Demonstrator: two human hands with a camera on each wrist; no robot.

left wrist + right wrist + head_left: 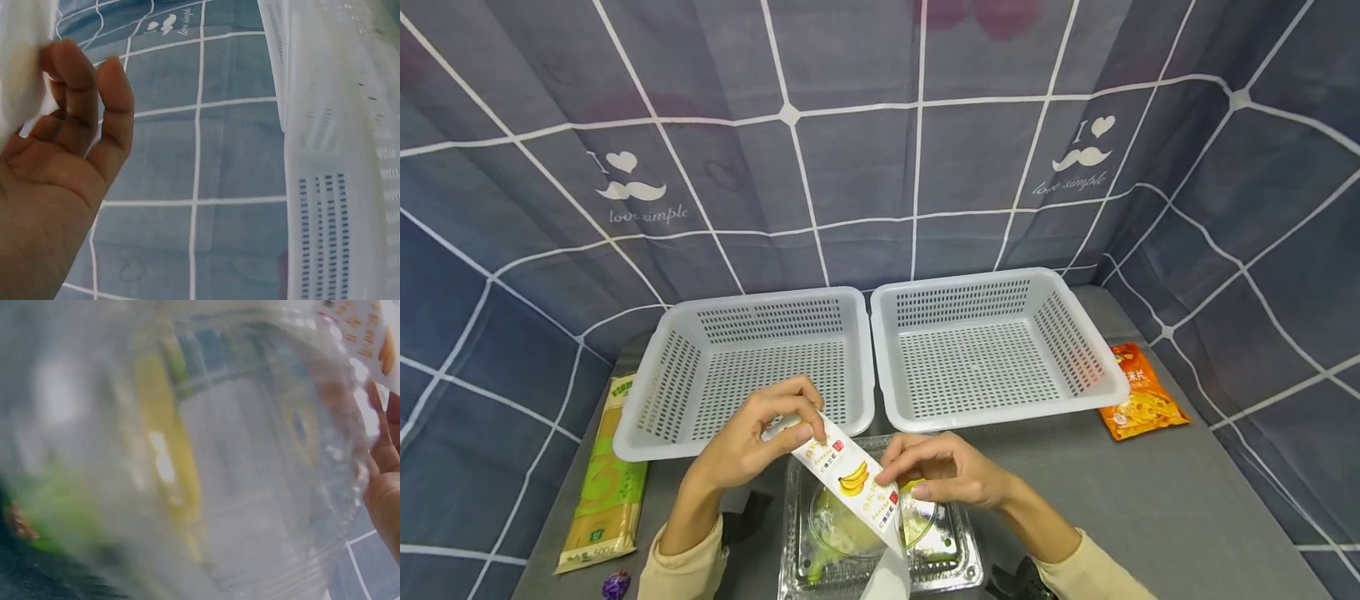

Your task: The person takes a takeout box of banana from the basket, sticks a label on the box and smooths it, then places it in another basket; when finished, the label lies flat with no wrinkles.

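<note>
A white paper strip of labels printed with bananas (842,472) slants across the head view, its lower end curling down. My left hand (758,433) pinches the strip's upper left end between thumb and fingers. At the strip's right edge, the fingertips of my right hand (951,475) touch the paper, with the thumb apart from them. Below both hands lies a clear plastic clamshell box (790,542) holding green and yellow produce, partly hidden by the strip. The box's shiny, blurred side fills most of the right wrist view.
Two pale grey plastic baskets, the left (760,300) and the right (887,367), stand side by side behind the hands. A green noodle packet (606,483) and a small purple wrapped sweet (616,585) lie at left. An orange snack bag (1142,396) rests at right.
</note>
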